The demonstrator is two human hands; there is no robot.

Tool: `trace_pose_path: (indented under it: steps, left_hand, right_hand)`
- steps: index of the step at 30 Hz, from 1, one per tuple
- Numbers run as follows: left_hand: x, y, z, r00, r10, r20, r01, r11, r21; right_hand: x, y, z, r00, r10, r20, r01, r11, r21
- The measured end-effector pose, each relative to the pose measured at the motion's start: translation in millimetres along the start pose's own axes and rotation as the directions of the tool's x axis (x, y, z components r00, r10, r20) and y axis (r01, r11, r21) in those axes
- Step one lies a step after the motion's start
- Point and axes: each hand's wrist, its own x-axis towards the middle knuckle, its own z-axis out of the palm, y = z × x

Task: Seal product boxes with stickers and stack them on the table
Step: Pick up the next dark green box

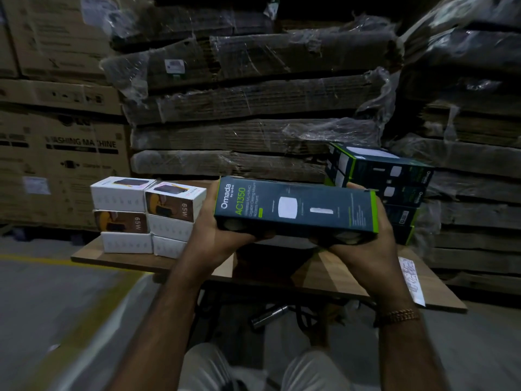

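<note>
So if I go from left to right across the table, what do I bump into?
Small white boxes → left hand → Omada box held above the table → right hand → dark box stack → sticker strip.

Bare forearms, beaded bracelet point(399, 316) (right wrist), light trousers point(208, 368).

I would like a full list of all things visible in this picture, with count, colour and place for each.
Omada AC1350 box: one, dark blue-grey with a green edge, held in the air over the table.
Omada box stack: several, count unclear, dark with green, far right of the table.
65W charger boxes: six, white and brown, two columns on the table's left.
Sticker sheet: one, white, right table edge.
Table: one, wooden.
Wrapped flat cardboard: many, brown, behind the table.
Washing machine cartons: several, brown, left.
Left hand: grips the box's left end.
Right hand: grips the right end, a bracelet on the wrist.
</note>
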Motion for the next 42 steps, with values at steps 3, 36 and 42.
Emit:
trace_pose_path:
  steps: [3,36,42]
  left_hand:
    - [-7.1,1.1,1.4,1.000,0.005,0.023,-0.005,1.000,-0.015]
    - [-29.1,-26.9,-7.3,0.959,-0.238,0.154,0.255,0.962,-0.097]
    - [-32.5,-36.0,-6.1,0.942,-0.284,0.180,0.314,0.934,-0.168]
  right_hand:
    - [-6.1,1.3,-0.1,1.000,-0.002,0.026,0.002,1.000,-0.006]
    - [-40.7,22.1,0.1,0.960,0.264,0.091,-0.254,0.960,-0.115]
    - [-46.9,30.7,-0.8,0.952,0.290,0.101,-0.280,0.954,-0.106]
